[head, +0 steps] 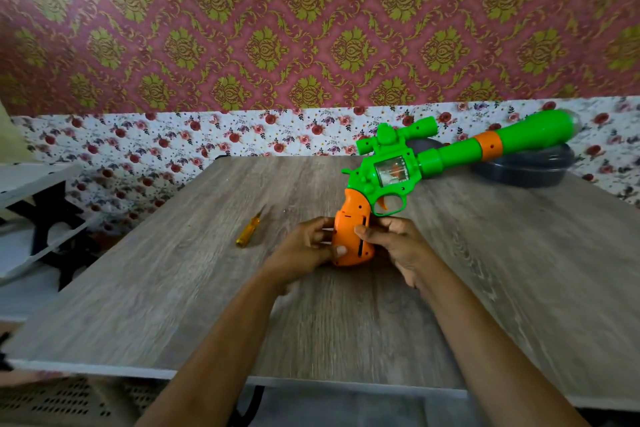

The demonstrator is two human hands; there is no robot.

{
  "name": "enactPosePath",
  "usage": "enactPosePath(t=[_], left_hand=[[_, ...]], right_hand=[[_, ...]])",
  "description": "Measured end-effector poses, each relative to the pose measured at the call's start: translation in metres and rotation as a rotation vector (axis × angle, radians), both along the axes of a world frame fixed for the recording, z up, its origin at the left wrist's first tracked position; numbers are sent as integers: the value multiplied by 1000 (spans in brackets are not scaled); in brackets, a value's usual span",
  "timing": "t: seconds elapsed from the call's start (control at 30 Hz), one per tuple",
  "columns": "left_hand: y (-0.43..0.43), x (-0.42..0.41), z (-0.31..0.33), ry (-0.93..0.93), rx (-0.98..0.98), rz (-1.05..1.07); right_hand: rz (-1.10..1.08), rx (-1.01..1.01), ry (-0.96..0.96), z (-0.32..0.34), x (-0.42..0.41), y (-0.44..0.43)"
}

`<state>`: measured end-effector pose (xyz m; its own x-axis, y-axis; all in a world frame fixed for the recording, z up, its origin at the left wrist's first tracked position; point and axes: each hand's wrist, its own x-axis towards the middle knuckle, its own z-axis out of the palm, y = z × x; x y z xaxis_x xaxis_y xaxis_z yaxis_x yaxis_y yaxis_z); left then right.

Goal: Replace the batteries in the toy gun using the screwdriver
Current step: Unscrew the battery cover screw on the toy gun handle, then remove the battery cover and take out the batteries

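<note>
Holding the toy gun (394,170) by its orange handle (349,229), we have both hands closed on it above the middle of the wooden table (207,305). Our left hand (304,250) wraps the handle from the left, its fingers curled round the back edge and its thumb pressed against the lower part of the orange side. Our right hand (394,246) grips from the right, its thumb laid across the flat of the handle near a narrow slot and its fingers tucked behind, just under the trigger guard. The gun's green body rises from our hands and its long barrel slants up and to the right, with an orange band partway along and a green scope on top. The wide end of the barrel reaches over a dark round tub (526,170) at the far right of the table; we cannot tell whether the two touch. The bottom of the handle sits low near the tabletop, and the blur hides whether it rests there. A yellow-handled screwdriver (247,230) lies flat on the table to the left of our hands, apart from them, its tip pointing away from us. Behind the table runs a floral strip (173,139) below red and gold wallpaper (277,28), and a white rack (31,211) stands at the left edge.
</note>
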<state>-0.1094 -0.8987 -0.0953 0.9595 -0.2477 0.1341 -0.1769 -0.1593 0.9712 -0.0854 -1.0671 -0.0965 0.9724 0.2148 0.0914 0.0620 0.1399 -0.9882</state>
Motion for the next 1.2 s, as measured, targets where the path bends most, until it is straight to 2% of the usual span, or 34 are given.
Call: enactPosePath(t=[0.17, 0.3, 0.6, 0.7, 0.77, 0.8, 0.9, 0.97, 1.03, 1.1, 1.2], left_hand=[[0, -2, 2, 23, -47, -11], [-3, 0, 4, -8, -135, 125], [4, 0, 6, 35, -96, 206], [10, 0, 9, 49, -194, 255], [18, 2, 10, -30, -246, 347], [22, 3, 10, -107, -192, 405], [24, 7, 6, -365, 168, 597], [20, 10, 4, -494, 361, 622], [16, 15, 4, -538, 469, 607], [15, 23, 3, -556, 490, 621], [11, 39, 5, -512, 575, 629]], right_hand=[[-3, -16, -14, 1, 1, -1], [13, -55, -33, 0, 4, -2], [43, -63, -14, 0, 6, -5], [30, -42, -18, 1, 7, -10], [18, -22, -17, 2, 7, -13], [11, -11, -14, 2, 6, -15], [-11, -1, 4, 1, 6, -17], [-13, 1, 17, 1, 7, -17], [-16, 4, 28, 1, 8, -16], [-24, -4, 29, 2, 8, -16], [-27, -4, 26, 2, 9, -15]])
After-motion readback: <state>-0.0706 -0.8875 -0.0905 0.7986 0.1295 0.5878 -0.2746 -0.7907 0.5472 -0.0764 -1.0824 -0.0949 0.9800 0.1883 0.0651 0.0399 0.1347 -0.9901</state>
